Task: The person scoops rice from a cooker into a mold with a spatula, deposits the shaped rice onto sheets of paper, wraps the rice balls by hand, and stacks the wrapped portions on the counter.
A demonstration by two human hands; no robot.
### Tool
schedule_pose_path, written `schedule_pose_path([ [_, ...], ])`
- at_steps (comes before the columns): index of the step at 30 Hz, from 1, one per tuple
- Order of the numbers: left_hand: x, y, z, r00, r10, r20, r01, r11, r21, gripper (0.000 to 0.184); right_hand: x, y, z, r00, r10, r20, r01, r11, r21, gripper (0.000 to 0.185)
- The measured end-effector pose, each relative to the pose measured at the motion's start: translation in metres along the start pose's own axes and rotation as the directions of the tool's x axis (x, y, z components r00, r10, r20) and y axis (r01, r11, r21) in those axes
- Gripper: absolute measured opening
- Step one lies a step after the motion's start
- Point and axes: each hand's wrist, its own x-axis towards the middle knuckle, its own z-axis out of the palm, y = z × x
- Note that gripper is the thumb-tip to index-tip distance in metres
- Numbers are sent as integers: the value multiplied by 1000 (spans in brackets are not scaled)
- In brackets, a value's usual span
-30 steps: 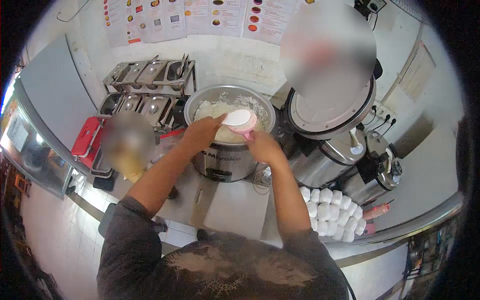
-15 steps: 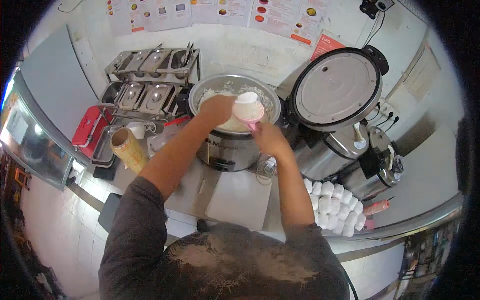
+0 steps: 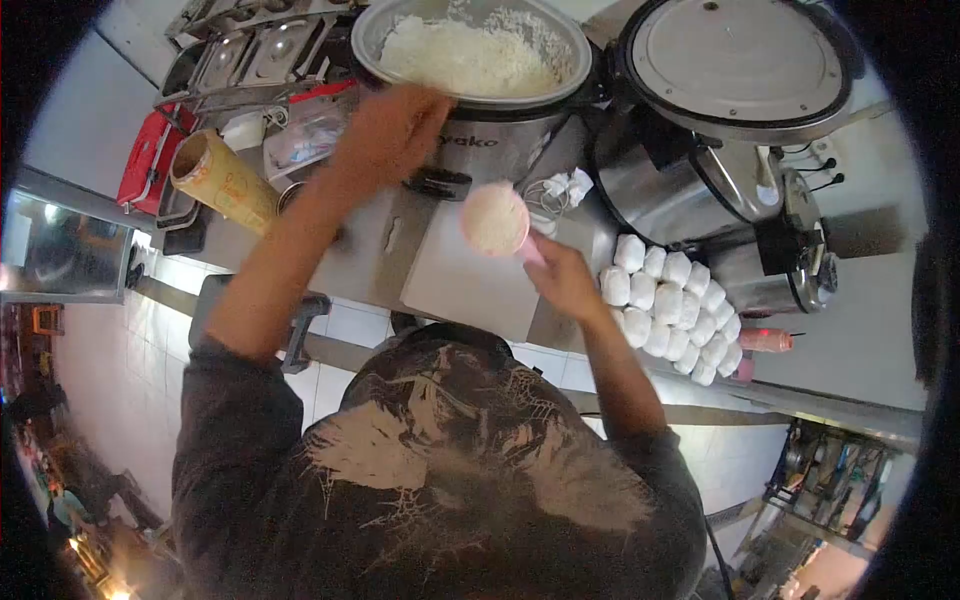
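In the head view, my right hand is closed round the handle of a pink scoop. White rice fills its round cup, which is above a white board on the counter. My left hand is at the near rim of a large rice cooker, fingers curled and slightly blurred. Whatever it holds is hidden; no paddle shows. The cooker is open, and cooked rice is heaped in its pot.
Right of the board, white wrapped bundles are stacked. Behind them are the raised cooker lid and another metal cooker. A yellowish roll, a red box and metal lidded pans occupy the left side.
My right hand has brought the pink scoop from over the pot down towards the board. My left hand has drawn back to the rim, and the white paddle is out of sight. The view has tilted down.
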Motion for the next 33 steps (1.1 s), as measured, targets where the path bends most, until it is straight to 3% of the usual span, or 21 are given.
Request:
schedule_pose_path([
  [1, -36, -6, 16, 997, -24, 70, 22, 999, 27, 21, -7, 7, 10, 1000, 5, -1, -5, 1000, 8, 50],
  [3, -104, -28, 60, 896, -204, 396, 193, 979, 68, 24, -13, 32, 33, 970, -106, -217, 75, 986, -146, 58],
  [5, -173, -65, 103, 869, 19, 494, -84, 991, 109, 33, -14, 49, 45, 960, -173, -221, 123, 966, -226, 57],
  [6, -199, -69, 116, 864, 21, 503, -86, 991, 107, 33, -15, 56, 50, 946, -248, -211, 175, 934, -311, 57],
  [7, -223, -69, 125, 871, -84, 484, -9, 982, 187, 37, -17, 63, 57, 947, -240, -214, 169, 938, -304, 57],
  [8, -238, -69, 131, 869, -187, 458, 67, 962, 266, 42, -19, 69, 64, 968, -238, -85, 172, 867, -469, 56],
  [9, -245, -69, 134, 865, -186, 466, 64, 962, 264, 42, -21, 76, 70, 977, -210, 44, 192, 764, -616, 55],
  [10, -250, -67, 138, 869, -190, 458, 50, 952, 302, 43, -23, 85, 76, 978, -205, 44, 188, 767, -613, 55],
  [12, -256, -67, 145, 872, -197, 447, 37, 939, 342, 45, -25, 93, 83, 921, -390, 20, 310, 698, -645, 57],
  [13, -256, -69, 150, 886, -213, 411, 57, 932, 359, 43, -22, 94, 83, 919, -393, 24, 315, 698, -643, 57],
  [15, -259, -69, 154, 896, -238, 376, 86, 922, 379, 41, -19, 95, 83, 975, -191, 110, 218, 755, -619, 58],
  [16, -259, -69, 154, 901, -243, 359, 95, 919, 383, 39, -25, 97, 87, 974, -194, 115, 223, 756, -615, 58],
  [18, -258, -67, 156, 908, -251, 336, 107, 912, 395, 37, -34, 101, 93, 942, -268, -202, 175, 906, -386, 62],
  [19, -259, -67, 158, 917, -254, 308, 116, 908, 403, 35, -34, 105, 92, 941, -275, -198, 184, 905, -382, 62],
  [21, -262, -69, 162, 921, -265, 284, 129, 899, 419, 33, -39, 116, 89, 856, -180, -485, -13, 930, -368, 66],
  [22, -262, -72, 165, 939, -221, 262, 95, 903, 419, 31, -40, 122, 84, 858, -178, -481, -10, 932, -363, 66],
  [24, -264, -71, 166, 952, -176, 251, 58, 907, 418, 30, -40, 135, 70, 754, -106, -648, -61, 971, -230, 70],
  [28, -253, -55, 158, 955, -192, 227, 112, 939, 325, 25, -50, 133, 48, 768, 7, -640, -203, 951, -233, 72],
  [30, -247, -51, 157, 956, -181, 232, 111, 952, 284, 23, -54, 117, 46, 658, -286, -697, -271, 773, -573, 70],
  [31, -242, -49, 158, 929, -263, 259, 183, 937, 296, 20, -55, 119, 54, 647, -285, -707, -286, 769, -572, 70],
  [33, -238, -49, 163, 899, -325, 293, 236, 924, 301, 17, -54, 119, 76, 771, -412, -486, 95, 829, -552, 59],
])
